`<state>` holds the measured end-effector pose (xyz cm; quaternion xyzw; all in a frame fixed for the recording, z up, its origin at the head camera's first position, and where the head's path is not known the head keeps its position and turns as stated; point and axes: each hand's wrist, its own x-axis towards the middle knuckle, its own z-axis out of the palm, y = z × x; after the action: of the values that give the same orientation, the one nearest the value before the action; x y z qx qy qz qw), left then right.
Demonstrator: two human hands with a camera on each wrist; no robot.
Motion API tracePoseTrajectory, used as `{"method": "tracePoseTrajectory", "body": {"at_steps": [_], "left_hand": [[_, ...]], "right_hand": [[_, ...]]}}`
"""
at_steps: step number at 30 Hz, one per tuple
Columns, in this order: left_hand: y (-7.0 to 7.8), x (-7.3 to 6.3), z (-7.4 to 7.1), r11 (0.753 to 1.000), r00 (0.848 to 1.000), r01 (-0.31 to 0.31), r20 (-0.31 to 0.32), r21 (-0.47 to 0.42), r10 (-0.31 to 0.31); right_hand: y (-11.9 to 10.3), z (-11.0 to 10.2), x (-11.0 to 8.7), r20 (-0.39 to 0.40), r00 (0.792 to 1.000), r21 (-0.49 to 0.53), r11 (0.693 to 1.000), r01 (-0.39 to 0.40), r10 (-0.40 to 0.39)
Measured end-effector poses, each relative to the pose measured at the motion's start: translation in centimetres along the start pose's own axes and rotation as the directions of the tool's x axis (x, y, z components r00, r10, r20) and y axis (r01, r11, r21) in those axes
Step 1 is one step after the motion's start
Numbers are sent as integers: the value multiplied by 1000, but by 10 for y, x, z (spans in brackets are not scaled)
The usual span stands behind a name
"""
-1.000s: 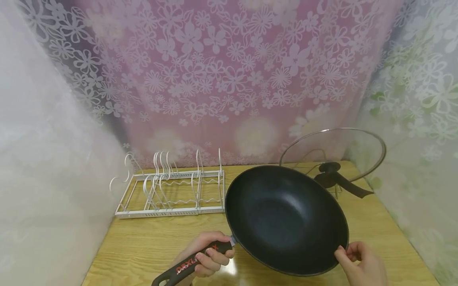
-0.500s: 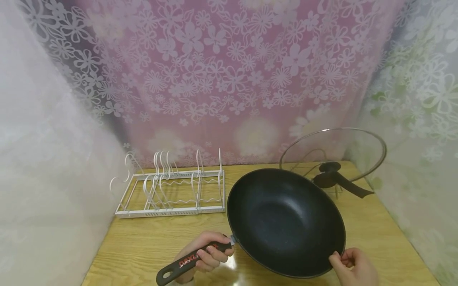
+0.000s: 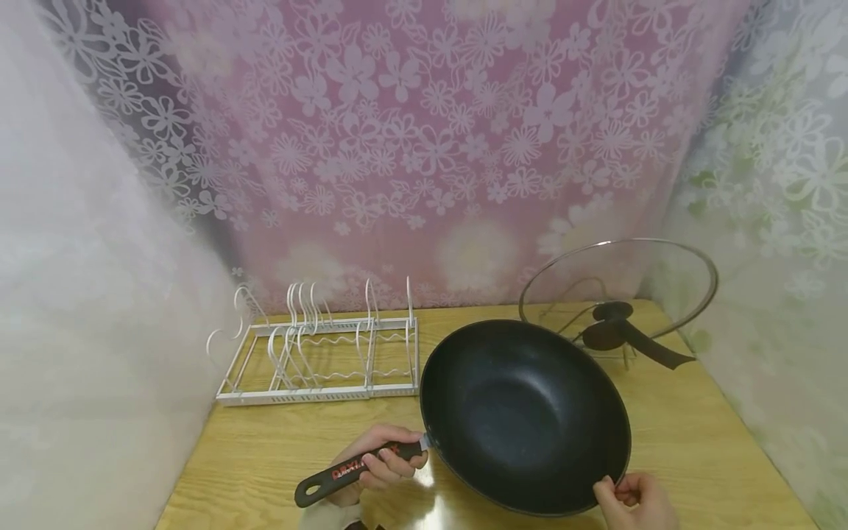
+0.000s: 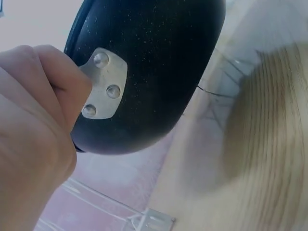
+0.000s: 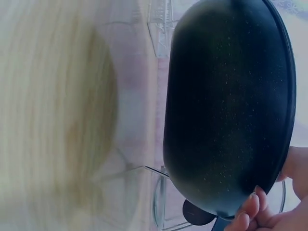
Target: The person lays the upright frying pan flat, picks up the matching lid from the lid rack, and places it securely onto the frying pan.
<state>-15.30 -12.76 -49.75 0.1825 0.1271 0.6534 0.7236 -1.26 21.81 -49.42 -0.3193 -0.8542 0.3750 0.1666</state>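
A black wok (image 3: 523,416) is held tilted in the head view, its dark inside facing the camera. My left hand (image 3: 384,464) grips its black handle (image 3: 344,475), which bears red lettering. On the far rim from the handle, my right hand (image 3: 639,500) pinches the edge between thumb and fingers. The left wrist view has the speckled underside and a riveted metal handle bracket (image 4: 113,91) beside my fist. In the right wrist view the wok's outer wall (image 5: 231,106) is above the table, with my fingertips (image 5: 250,207) on its outside near the rim.
A white wire pan rack (image 3: 298,397) stands at the back left of the wooden table (image 3: 265,456). At the back right, a glass lid with a dark knob (image 3: 612,335) leans upright in a small wire stand. Flowered curtains (image 3: 430,184) enclose the back and sides.
The wok has shifted slightly down, its right side drawing leftward. My right hand has moved left and down with the rim. The handle's end has risen a little as my left hand keeps its grip.
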Motion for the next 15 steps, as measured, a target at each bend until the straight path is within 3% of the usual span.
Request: {"method": "tracePoseTrajectory", "body": {"at_steps": [7, 15], "left_hand": [[6, -4, -15, 997, 999, 52, 1, -49, -52], [2, -6, -32, 992, 999, 50, 27, -113, -47]], "right_hand": [[3, 5, -3, 31, 998, -14, 998, -58, 58], [14, 15, -9, 43, 995, 36, 996, -86, 85]]}}
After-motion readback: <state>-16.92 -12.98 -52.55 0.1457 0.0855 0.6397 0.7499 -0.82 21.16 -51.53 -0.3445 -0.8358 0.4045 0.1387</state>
